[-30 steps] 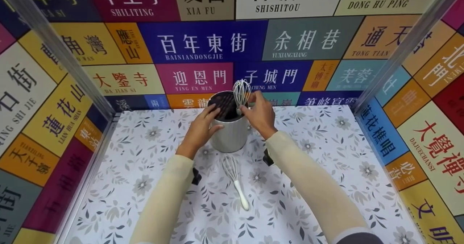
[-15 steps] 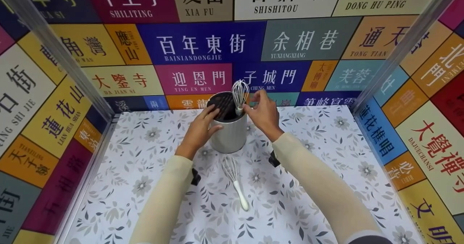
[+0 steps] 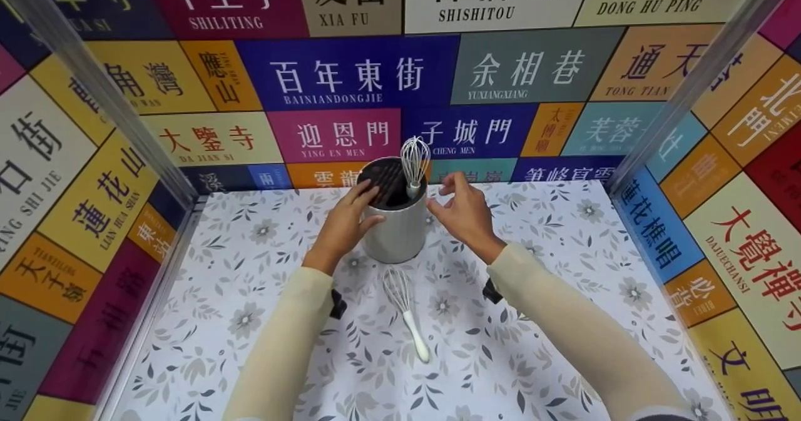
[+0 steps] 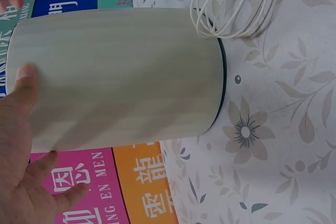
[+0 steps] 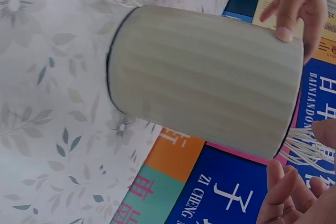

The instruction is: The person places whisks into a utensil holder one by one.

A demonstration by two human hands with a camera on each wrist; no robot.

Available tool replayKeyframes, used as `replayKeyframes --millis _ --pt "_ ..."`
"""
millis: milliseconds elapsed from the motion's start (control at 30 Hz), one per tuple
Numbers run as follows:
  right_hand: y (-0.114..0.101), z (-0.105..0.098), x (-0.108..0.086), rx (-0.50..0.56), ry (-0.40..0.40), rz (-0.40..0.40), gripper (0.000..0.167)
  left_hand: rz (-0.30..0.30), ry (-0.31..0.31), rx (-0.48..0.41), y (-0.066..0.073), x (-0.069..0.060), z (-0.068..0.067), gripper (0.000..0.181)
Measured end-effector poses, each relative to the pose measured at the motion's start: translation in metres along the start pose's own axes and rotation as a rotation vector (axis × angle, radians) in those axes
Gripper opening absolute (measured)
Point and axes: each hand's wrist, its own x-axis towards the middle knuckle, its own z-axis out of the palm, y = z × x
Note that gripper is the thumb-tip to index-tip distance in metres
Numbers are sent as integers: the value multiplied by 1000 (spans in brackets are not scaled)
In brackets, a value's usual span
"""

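Note:
A pale grey utensil holder with a dark slotted insert stands upright near the back of the table. My left hand holds it at the left of its rim; the thumb lies on the outer wall. One whisk stands in the holder's right side, wire loops up, its handle mostly hidden inside. Just right of the holder is my right hand, fingers loosely bent, holding nothing and apart from the whisk. A second whisk with a white handle lies on the table in front of the holder.
The table has a white cover with grey flowers and leaves. Behind it rises a wall of coloured sign panels, with more panels on the left and right sides. Clear posts mark the corners.
My right hand has let go of the upright whisk and moved away to the right and slightly down. The whisk stays in the holder; my left hand has hardly moved.

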Motion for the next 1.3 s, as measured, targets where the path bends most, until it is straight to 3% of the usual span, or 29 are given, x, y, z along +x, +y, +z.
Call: replayKeyframes --millis 233,500,733,900,1300 --pt "15 7 -20 -66 -86 -4 47 10 4 -14 0 0 -1 66" --pt "24 21 -54 -113 -260 10 49 3 -2 -20 0 0 -1 67" --pt "31 39 -82 -141 -363 16 53 1 -2 -19 1 0 0 67" --pt "35 50 -99 -138 -403 -6 54 10 7 -19 0 0 0 66" --pt "43 75 -128 -137 -413 -64 50 -27 -13 -22 1 -1 0 68"
